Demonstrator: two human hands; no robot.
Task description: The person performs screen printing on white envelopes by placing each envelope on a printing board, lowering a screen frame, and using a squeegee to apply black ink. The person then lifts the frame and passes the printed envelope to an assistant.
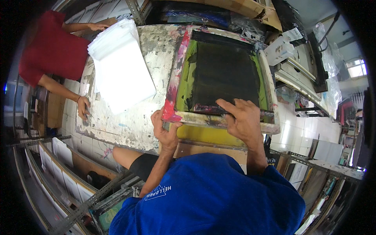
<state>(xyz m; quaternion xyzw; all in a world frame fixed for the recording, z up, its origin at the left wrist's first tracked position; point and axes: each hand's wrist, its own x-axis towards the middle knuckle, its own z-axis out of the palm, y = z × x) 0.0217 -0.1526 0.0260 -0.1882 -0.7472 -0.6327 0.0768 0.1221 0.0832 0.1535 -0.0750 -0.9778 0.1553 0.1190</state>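
Note:
A screen printing frame (pixel 172 92), its wooden rails smeared with pink and white ink, sits on the stained table in front of me. Black ink covers most of its mesh (pixel 227 70), with green strips down both sides. My left hand (pixel 166 131) is closed round the frame's near left corner, thumb on the near rail. Over the near rail, right of its middle, my right hand (pixel 244 119) grips with its fingers reaching inside. Beside those fingertips lies a dark, pink-smeared strip (pixel 207 108) along the inner near edge. A yellow surface (pixel 207 135) shows below the frame.
On the table (pixel 152 43), left of the frame, lies a stack of white sheets (pixel 123 74). A person in a red shirt (pixel 56 49) stands there, one hand at the stack, the other on the table edge. Racks (pixel 66 164) stand lower left; a white box (pixel 279 51) is at right.

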